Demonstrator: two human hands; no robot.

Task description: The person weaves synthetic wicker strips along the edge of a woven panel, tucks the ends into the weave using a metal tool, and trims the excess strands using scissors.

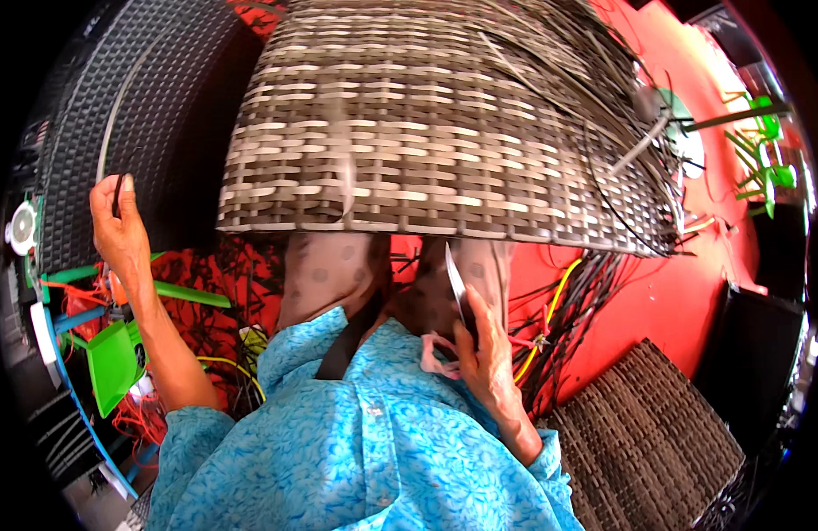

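A woven panel of brown and grey plastic wicker lies across my knees, with loose strand ends along its far right side. My right hand is closed round a knife, its pale blade pointing away just short of the panel's near edge. A pink loop hangs beside those fingers; what it belongs to is unclear. Off to the left, my raised left hand is pinched on a thin wicker strand that runs upward from the fingers. Part of the strand lies hidden behind them.
A dark woven piece stands at the left. Another brown woven panel lies at the lower right. Bundled dark strands and scraps cover parts of the red floor. A green dustpan sits near my left forearm.
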